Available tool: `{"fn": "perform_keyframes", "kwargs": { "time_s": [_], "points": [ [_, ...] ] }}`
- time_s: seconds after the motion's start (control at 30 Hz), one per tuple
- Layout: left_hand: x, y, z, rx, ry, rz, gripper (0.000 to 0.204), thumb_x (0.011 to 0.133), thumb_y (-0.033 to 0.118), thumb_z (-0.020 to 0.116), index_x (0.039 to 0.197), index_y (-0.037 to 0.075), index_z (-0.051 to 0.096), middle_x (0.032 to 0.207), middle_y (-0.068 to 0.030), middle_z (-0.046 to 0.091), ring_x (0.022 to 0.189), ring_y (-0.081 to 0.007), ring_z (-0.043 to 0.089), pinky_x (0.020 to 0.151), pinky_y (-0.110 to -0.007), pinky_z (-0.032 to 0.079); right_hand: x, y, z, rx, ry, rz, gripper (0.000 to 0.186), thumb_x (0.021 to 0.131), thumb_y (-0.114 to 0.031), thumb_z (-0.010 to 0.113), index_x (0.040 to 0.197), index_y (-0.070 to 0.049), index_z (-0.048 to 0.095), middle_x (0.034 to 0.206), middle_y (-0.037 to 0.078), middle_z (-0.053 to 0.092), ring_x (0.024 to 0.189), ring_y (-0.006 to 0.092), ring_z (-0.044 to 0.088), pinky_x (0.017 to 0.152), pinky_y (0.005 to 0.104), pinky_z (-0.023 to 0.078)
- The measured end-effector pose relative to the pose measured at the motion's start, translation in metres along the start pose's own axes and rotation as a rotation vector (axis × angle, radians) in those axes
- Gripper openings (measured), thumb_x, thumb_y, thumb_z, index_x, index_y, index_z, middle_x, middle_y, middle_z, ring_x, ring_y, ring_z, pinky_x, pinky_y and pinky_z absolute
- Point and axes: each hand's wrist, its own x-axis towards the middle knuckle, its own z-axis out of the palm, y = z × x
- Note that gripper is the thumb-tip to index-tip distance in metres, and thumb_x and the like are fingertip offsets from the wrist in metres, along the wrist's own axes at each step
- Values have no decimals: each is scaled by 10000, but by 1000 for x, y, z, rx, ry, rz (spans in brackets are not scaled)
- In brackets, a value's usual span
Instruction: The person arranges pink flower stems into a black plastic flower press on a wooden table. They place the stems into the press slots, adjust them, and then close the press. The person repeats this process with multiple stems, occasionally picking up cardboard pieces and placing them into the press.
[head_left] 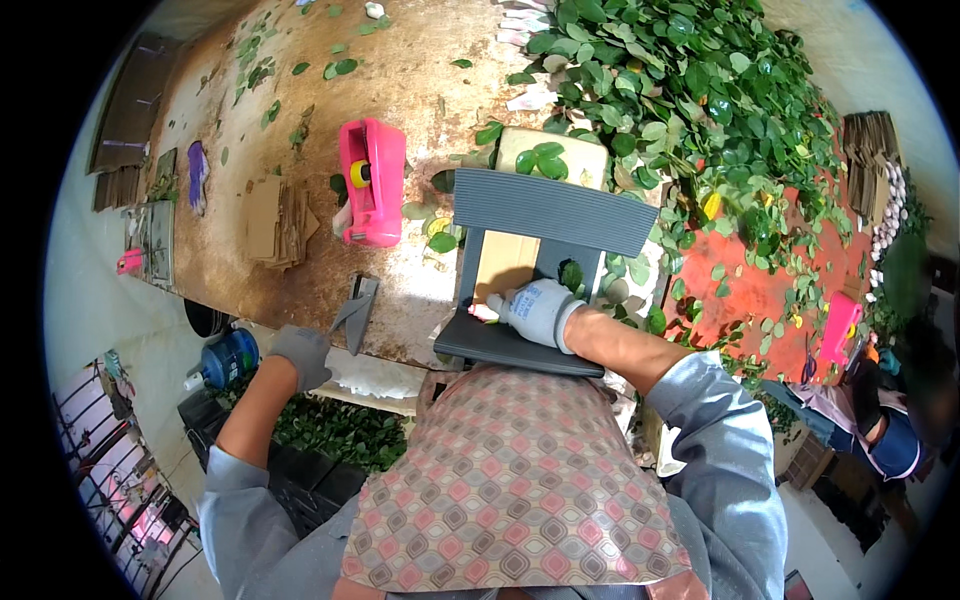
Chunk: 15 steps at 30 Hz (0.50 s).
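My left hand [302, 355], in a grey glove, is closed at the table's front edge; whatever it holds, if anything, is hidden. A grey metal tool [356, 315] lies just right of it. My right hand [532, 312], in a pale grey glove, is closed on a small pale pink flower [482, 312], low in a dark grey plastic rack [550, 206]. Behind that hand a piece of cardboard [505, 257] rests in the rack. A pink tape dispenser [373, 215] with a yellow roll stands to the rack's left.
A worn table [245, 90] holds cardboard sheets [272, 222], a purple glove [196, 175] and a large leaf pile [665, 90]. At right are a red surface [715, 305], another dispenser [835, 330] and a co-worker [885, 430]. A blue water jug [228, 357] stands below left.
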Motion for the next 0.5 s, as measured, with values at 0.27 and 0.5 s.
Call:
{"fn": "perform_keyframes", "kwargs": {
  "time_s": [0.27, 0.5],
  "points": [
    [0, 97, -101, -560, 639, 826, 753, 887, 486, 701, 1439, 27, 473, 1332, -231, 589, 1209, -408, 581, 1026, -455, 463, -3, -2, -5, 26, 23, 44, 314, 992, -159, 430, 1247, -101, 603, 1007, 170, 729, 893, 363, 720, 719, 495, 554],
    [55, 130, -114, -339, 398, 779, 630, 898, 389, 653, 1409, 56, 494, 1389, -228, 561, 1247, -399, 568, 1055, -457, 461, -11, -16, -39, 31, -27, 66, 312, 954, -190, 497, 1215, -123, 655, 1020, 148, 737, 923, 331, 724, 752, 457, 554]
  ]
}}
